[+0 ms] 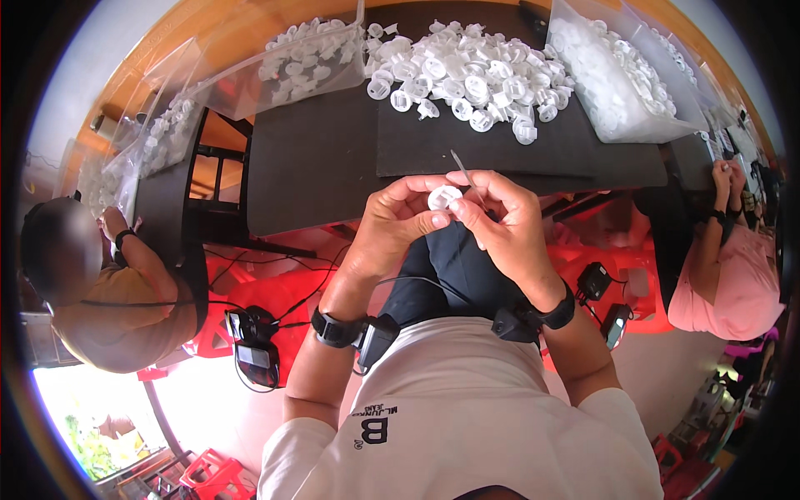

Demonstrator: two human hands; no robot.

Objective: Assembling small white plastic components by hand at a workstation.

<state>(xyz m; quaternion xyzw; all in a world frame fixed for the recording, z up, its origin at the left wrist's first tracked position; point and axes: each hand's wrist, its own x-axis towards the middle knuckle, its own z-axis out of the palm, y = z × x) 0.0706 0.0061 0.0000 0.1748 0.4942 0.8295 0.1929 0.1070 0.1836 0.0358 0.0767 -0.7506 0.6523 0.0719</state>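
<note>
Your left hand pinches a white cap between thumb and fingertips, its recessed face turned up toward you. Your right hand is closed round a thin blade, which slants up past its fingers, while its thumb tip sits at the cap's right side. Both hands nearly meet round the cap, held over your lap just off the near edge of the bench. Toward the bench's far edge lies a heap of similar white caps, loose and overlapping. A clear bin of caps stands near the far left corner, and another bin, well filled, stands by the right edge. Beyond the bench's ends sit two co-workers, one in brown at left, one in pink at right.
</note>
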